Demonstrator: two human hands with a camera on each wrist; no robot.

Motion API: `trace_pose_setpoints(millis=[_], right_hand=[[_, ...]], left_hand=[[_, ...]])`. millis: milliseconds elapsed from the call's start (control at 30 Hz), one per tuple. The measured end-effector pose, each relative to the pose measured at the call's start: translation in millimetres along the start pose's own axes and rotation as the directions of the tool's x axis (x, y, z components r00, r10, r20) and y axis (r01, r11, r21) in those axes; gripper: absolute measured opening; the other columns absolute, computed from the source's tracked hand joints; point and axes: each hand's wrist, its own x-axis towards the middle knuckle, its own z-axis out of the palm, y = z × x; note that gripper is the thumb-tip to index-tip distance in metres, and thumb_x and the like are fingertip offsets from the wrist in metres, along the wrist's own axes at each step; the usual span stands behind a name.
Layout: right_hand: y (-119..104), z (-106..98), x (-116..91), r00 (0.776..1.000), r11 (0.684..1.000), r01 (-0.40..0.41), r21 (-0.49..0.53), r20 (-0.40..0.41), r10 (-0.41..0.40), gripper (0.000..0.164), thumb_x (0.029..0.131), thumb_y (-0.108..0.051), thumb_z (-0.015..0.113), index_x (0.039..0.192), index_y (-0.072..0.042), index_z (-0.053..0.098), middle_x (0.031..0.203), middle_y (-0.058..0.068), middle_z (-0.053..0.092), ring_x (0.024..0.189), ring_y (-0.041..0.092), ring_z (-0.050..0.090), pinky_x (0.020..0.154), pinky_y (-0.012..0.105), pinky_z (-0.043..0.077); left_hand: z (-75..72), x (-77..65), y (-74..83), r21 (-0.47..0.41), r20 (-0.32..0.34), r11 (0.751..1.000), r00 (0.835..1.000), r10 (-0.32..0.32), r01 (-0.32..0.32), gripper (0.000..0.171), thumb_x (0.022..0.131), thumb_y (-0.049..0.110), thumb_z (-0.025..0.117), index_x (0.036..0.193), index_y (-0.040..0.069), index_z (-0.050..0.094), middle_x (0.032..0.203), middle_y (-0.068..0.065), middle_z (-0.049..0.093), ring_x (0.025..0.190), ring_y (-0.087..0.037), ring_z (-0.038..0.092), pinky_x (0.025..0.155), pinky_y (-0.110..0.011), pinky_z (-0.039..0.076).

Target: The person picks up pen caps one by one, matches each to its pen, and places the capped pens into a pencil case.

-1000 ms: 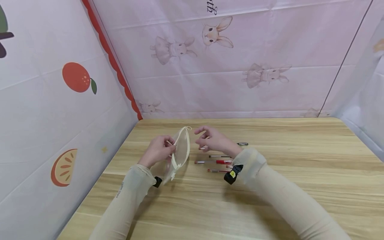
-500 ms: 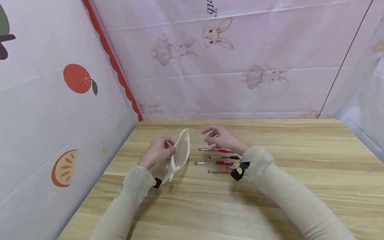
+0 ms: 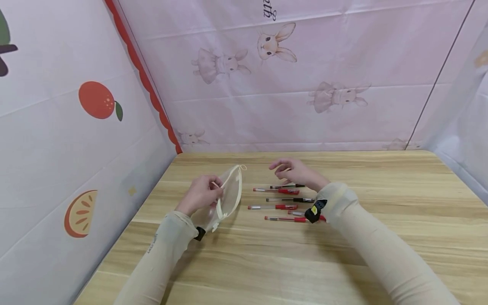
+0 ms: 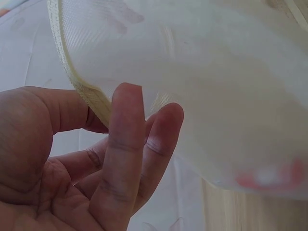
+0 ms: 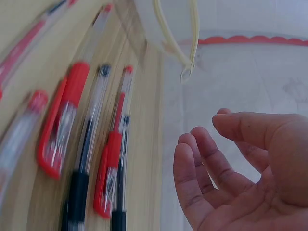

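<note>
A translucent cream mesh zipper pouch (image 3: 231,197) stands tilted above the table, its zipped mouth spread apart. My left hand (image 3: 202,192) pinches one zipper edge; in the left wrist view the other fingers of this hand (image 4: 120,159) extend beside the mesh (image 4: 216,96). A blurred red shape (image 4: 269,178) shows at the mesh there; I cannot tell whether it is inside. My right hand (image 3: 299,173) hovers above the pens' far side, fingers loosely bent, holding nothing. Several red gel pens (image 3: 276,207) and black gel pens (image 3: 287,200) lie side by side beneath it.
The wood-grain table (image 3: 244,271) extends in front of the pens and to the right. A pink rabbit-print cloth (image 3: 267,106) hangs behind its back edge. A white fruit-print cloth (image 3: 45,148) stands along the left side.
My right hand has drawn away from the pouch to the right, uncovering more of the pens. My left hand stays at the pouch edge, and the pouch mouth has shifted slightly.
</note>
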Motion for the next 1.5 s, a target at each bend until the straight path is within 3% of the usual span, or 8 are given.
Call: trace_pose_setpoints(millis=[233, 600, 1333, 1500], right_hand=[[10.9, -14.9, -3.6, 1.0, 0.997, -0.02, -0.073, 0.008, 0.021, 0.035, 0.11, -0.007, 0.052, 0.144, -0.003, 0.062, 0.147, 0.03, 0.057, 0.136, 0.047, 0.056, 0.107, 0.058, 0.055], [27.9, -27.3, -7.6, 1.0, 0.981, 0.006, -0.194, 0.017, -0.002, 0.038, 0.103, 0.005, 0.055, 0.14, 0.005, 0.063, 0.146, 0.032, 0.061, 0.139, 0.048, 0.057, 0.115, 0.06, 0.049], [46.0, -31.3, -1.0, 0.997, 0.941, 0.04, -0.336, 0.074, -0.016, 0.031, 0.101, 0.007, 0.061, 0.129, 0.001, 0.073, 0.127, 0.022, 0.074, 0.118, 0.036, 0.068, 0.103, 0.05, 0.058], [47.0, -30.6, -2.1, 0.996, 0.931, 0.064, -0.359, 0.082, -0.037, 0.03, 0.099, 0.01, 0.062, 0.125, 0.002, 0.075, 0.125, 0.023, 0.075, 0.116, 0.039, 0.07, 0.103, 0.053, 0.059]], left_hand=[[1.1, -0.4, 0.0, -0.003, 0.005, 1.0, 1.0, -0.01, 0.01, 0.024, 0.095, 0.005, 0.065, 0.117, -0.004, 0.069, 0.096, -0.018, 0.074, 0.067, -0.018, 0.069, 0.071, -0.044, 0.067], [1.0, 0.3, -1.4, 0.013, 0.01, 1.0, 1.0, -0.016, 0.016, 0.023, 0.097, 0.005, 0.066, 0.118, -0.004, 0.069, 0.095, -0.016, 0.073, 0.068, -0.019, 0.069, 0.066, -0.036, 0.065], [1.4, -1.0, -3.6, 0.011, 0.021, 1.0, 1.0, -0.004, 0.004, 0.025, 0.095, 0.005, 0.066, 0.118, -0.005, 0.069, 0.093, -0.014, 0.073, 0.067, -0.018, 0.068, 0.062, -0.03, 0.062], [1.5, -0.2, -4.6, 0.007, 0.022, 1.0, 1.0, -0.004, 0.004, 0.024, 0.096, 0.004, 0.066, 0.118, -0.005, 0.069, 0.094, -0.014, 0.073, 0.067, -0.018, 0.067, 0.062, -0.029, 0.061]])
